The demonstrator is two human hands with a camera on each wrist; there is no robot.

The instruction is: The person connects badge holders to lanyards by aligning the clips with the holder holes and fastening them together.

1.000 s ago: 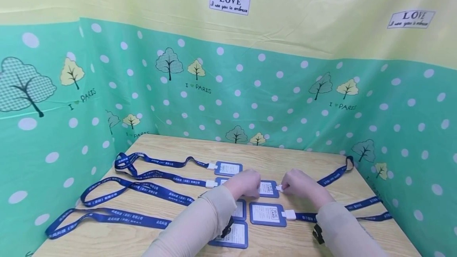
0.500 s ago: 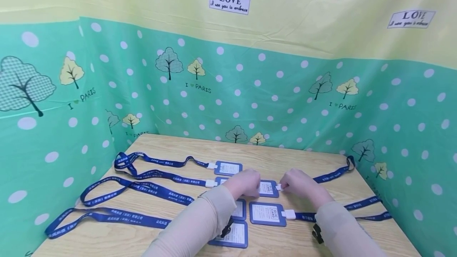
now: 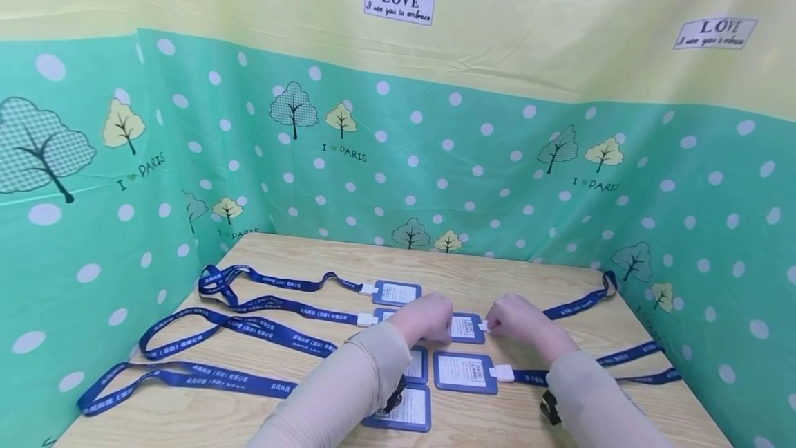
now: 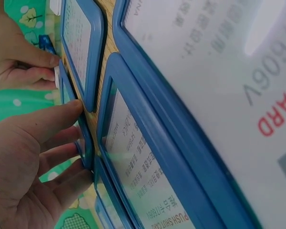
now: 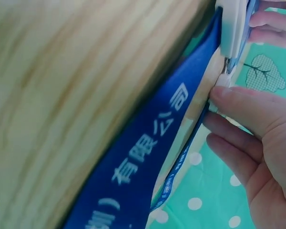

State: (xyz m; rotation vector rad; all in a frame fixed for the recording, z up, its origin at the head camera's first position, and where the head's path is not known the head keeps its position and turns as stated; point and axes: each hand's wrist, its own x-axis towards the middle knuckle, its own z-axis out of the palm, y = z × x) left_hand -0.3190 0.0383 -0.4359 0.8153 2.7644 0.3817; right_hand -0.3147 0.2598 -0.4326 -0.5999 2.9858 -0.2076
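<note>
In the head view my left hand [image 3: 428, 320] holds the left end of a blue-framed ID badge holder [image 3: 468, 329], thumb at one long edge and fingers at the other in the left wrist view. My right hand [image 3: 522, 323] pinches the white clip [image 5: 223, 82] at the badge holder's right end, between thumb and fingers. From that clip a navy lanyard [image 3: 578, 306] with white print runs off to the right. Just nearer lies another badge holder [image 3: 465, 372], its white clip [image 3: 502, 373] and lanyard pointing right. My left forearm partly covers the badge holders beneath it.
On the left, several badge holders, among them the far one [image 3: 398, 292] and the near one [image 3: 410, 410], have navy lanyards [image 3: 211, 377] stretched leftward over the wooden table [image 3: 298, 254]. A green and yellow patterned curtain [image 3: 373, 178] surrounds the table.
My right hand has shifted very slightly left along the lanyard end, uncovering a bit more strap. The left hand and the badge holder stay in place.
</note>
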